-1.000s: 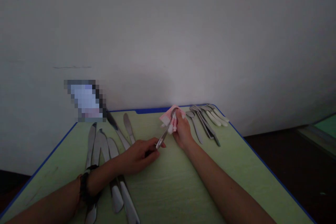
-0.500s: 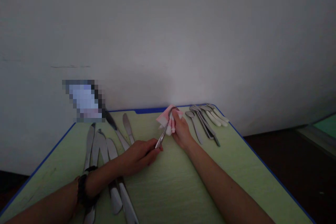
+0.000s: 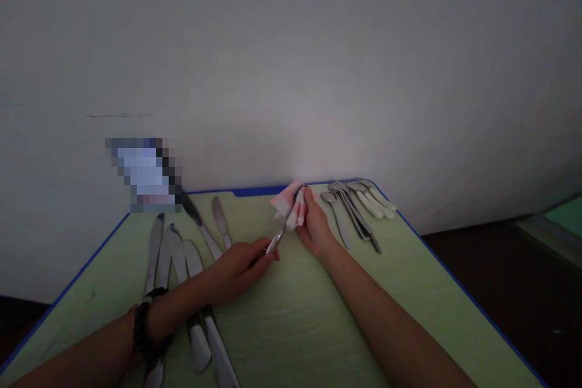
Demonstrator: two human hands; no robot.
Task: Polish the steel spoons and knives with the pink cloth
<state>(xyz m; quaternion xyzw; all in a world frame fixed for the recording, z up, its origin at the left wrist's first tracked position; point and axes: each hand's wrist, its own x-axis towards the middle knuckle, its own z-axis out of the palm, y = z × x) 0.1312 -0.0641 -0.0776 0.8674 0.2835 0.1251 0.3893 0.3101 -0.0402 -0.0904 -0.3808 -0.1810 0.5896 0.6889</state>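
My left hand is closed around the handle end of a metal spoon, which slants up and away to the right. My right hand pinches a pink-and-white cloth around the spoon's far end, so the bowl is mostly covered. Under and beside my left forearm lie several table knives, their middles partly hidden by the arm. Just right of my right hand, a single spoon rests on the table.
Several metal spoons and white-handled cutlery lie at the table's back right. A blurred-out phone-like screen leans at the back left. The green table has a blue edge and meets a pale wall.
The cloth and my right hand shift slightly along the spoon's far end, covering more of its bowl now. My left hand keeps its hold on the handle, drifting a little left.
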